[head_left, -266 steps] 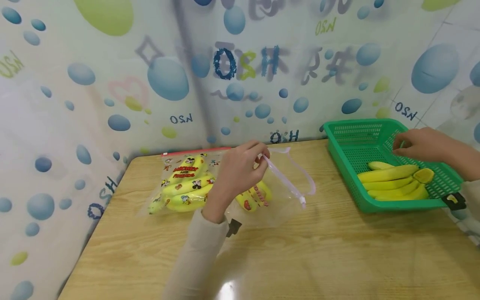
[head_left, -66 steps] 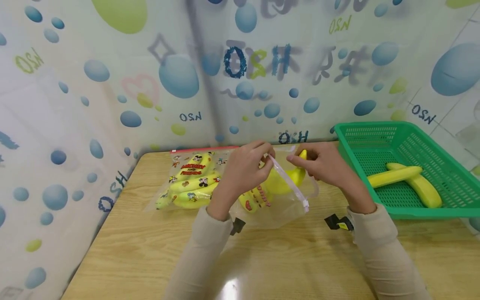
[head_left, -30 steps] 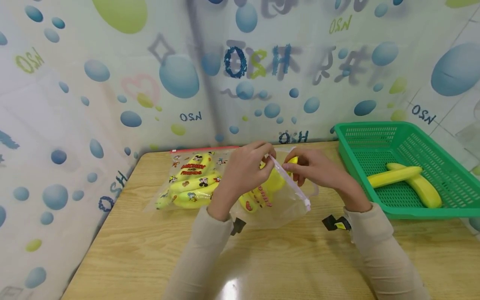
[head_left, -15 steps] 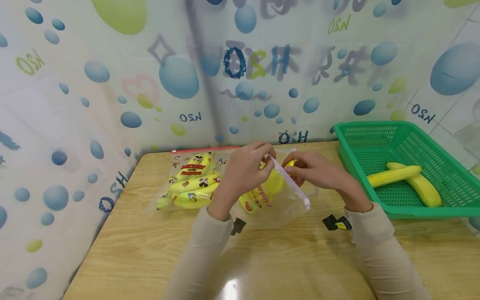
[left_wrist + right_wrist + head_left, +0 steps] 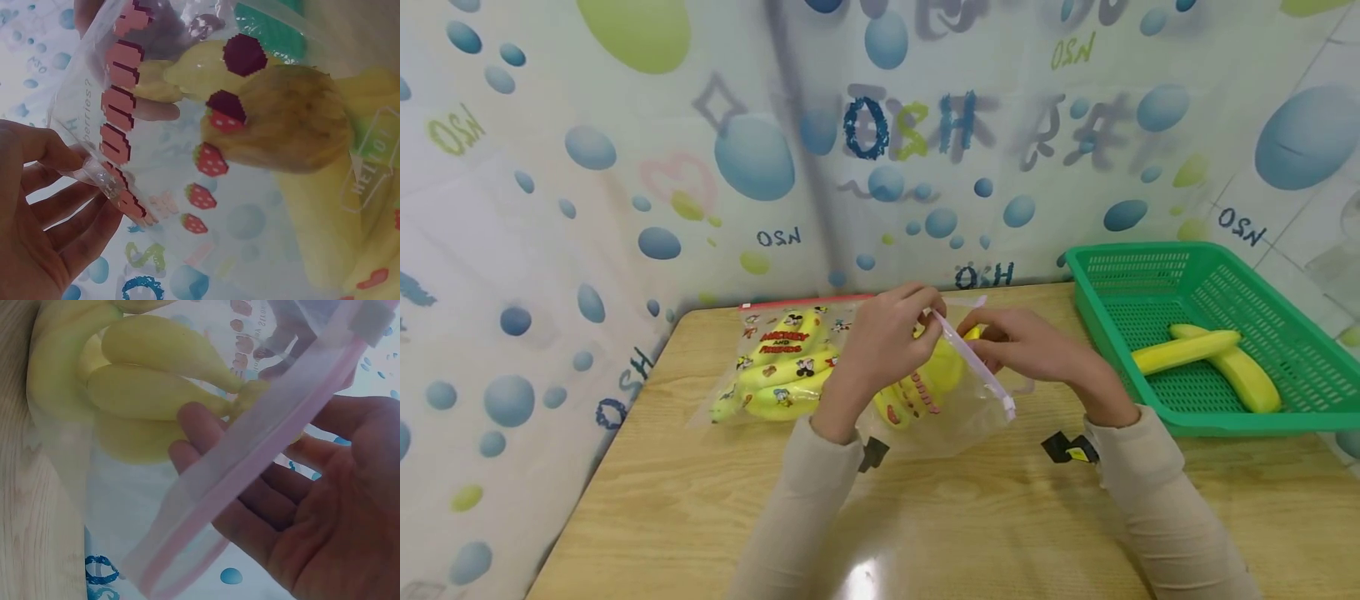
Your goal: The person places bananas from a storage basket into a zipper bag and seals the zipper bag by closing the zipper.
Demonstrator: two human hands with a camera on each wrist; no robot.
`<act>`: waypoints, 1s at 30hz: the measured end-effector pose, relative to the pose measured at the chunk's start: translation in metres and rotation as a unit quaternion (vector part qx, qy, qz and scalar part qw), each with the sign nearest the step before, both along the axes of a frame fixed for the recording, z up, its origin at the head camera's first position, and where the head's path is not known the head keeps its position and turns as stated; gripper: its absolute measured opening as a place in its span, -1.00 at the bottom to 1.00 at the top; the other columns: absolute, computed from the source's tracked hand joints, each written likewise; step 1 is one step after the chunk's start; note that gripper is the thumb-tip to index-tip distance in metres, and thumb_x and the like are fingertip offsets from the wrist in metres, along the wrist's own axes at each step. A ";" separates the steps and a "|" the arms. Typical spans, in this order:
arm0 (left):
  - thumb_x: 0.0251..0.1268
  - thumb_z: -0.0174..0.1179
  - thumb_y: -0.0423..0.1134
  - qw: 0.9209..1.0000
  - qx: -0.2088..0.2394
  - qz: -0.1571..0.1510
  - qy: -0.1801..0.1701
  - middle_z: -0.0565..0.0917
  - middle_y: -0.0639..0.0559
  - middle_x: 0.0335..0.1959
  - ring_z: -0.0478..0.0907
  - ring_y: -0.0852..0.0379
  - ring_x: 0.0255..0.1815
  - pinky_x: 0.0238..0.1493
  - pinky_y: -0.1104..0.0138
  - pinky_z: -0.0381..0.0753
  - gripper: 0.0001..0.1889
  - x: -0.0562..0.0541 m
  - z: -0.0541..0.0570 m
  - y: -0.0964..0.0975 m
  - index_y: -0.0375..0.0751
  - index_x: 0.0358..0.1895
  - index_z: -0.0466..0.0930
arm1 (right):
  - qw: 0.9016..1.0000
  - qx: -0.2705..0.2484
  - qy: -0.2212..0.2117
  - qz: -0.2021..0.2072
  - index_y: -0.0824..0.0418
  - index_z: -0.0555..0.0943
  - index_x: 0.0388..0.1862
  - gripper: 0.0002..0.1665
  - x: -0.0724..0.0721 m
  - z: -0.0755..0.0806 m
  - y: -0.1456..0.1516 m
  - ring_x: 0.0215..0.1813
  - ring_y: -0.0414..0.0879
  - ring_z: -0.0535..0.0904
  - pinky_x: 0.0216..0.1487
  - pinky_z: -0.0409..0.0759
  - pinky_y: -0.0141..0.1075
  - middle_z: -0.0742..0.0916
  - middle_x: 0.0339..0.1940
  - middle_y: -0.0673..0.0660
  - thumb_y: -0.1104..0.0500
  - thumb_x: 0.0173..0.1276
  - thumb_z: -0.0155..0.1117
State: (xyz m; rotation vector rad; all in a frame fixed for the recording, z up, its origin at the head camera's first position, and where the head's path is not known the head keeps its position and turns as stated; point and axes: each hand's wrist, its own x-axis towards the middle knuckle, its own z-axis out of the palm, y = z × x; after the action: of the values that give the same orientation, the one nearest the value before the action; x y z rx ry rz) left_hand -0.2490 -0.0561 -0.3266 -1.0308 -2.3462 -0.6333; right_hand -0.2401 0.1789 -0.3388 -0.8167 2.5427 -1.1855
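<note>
My left hand (image 5: 891,342) pinches the rim of a clear zip-top bag (image 5: 973,425) with a pink zip strip, keeping its mouth apart. In the left wrist view, thumb and fingers grip the printed plastic (image 5: 115,187). My right hand (image 5: 1030,346) reaches into the bag's mouth, its fingers (image 5: 203,428) behind the plastic. They hold a yellow banana bunch (image 5: 137,394) by its stem end; the strip partly covers the grip. The bunch lies mostly inside the bag, beside more yellow fruit low in it.
To the left lies another zip-top bag (image 5: 760,321) with a red zip, full of bananas (image 5: 782,396). A green basket (image 5: 1262,422) at the right holds two bananas (image 5: 1187,352), one across the other. Behind the wooden table (image 5: 700,517) hangs a patterned curtain (image 5: 820,208).
From the basket, a banana bunch was taken by my right hand and brought to the pink-zip bag. Over the last two seconds it has sunk deeper inside. My left hand keeps its pinch.
</note>
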 end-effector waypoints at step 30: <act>0.38 0.17 -0.31 1.000 0.005 0.005 -0.007 0.74 0.10 -0.23 0.66 0.22 -0.34 -0.43 0.39 0.51 -0.89 -0.001 0.001 -0.002 -0.08 -0.25 0.69 | 0.999 0.027 -0.001 0.048 0.26 0.52 0.27 -0.67 -0.004 -0.008 -0.006 -0.32 -0.13 0.74 -0.20 0.70 -0.13 0.81 -0.25 0.10 0.19 0.65 0.01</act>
State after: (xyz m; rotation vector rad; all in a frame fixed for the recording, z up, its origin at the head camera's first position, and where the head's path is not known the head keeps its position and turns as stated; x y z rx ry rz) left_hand -0.2499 -0.0576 -0.3255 -1.0132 -2.3576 -0.6495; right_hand -0.2441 0.1730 -0.3464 -0.9125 2.4925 -1.0840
